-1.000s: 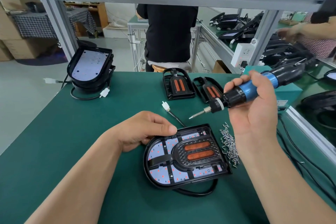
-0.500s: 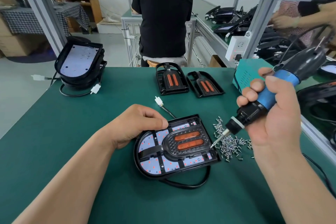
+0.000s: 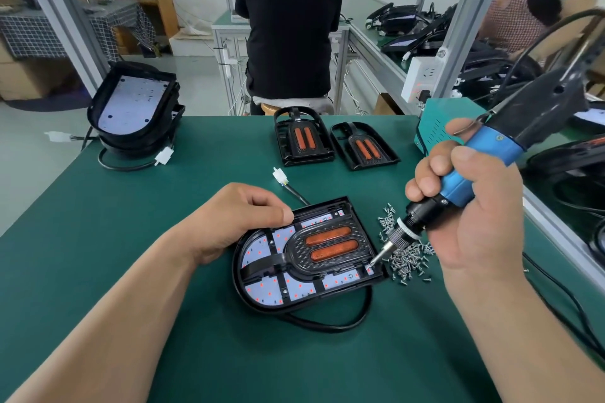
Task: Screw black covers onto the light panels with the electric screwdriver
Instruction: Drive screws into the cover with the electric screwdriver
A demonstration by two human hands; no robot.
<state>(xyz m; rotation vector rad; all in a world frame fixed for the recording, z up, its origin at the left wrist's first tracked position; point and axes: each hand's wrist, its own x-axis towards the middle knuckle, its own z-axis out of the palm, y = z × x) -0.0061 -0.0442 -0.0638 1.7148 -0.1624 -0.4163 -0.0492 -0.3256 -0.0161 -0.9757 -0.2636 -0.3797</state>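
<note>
A light panel (image 3: 262,291) lies flat on the green table, with a black cover (image 3: 327,245) bearing two orange strips set on top of it. My left hand (image 3: 235,216) holds the panel's far left edge, thumb pressed on the rim. My right hand (image 3: 471,206) grips the blue and black electric screwdriver (image 3: 465,183), tilted down to the left. Its bit tip touches the panel's near right corner. A heap of small silver screws (image 3: 409,255) lies just right of the panel.
Two spare black covers (image 3: 304,141) (image 3: 363,145) lie at the table's far middle. A stack of light panels (image 3: 134,108) with a cable stands at far left. A teal box (image 3: 438,127) sits far right. A person in black stands beyond the table.
My right hand swung the screwdriver from a raised, level pose down to the panel; its bit now touches the near right corner. My left hand stayed on the panel edge.
</note>
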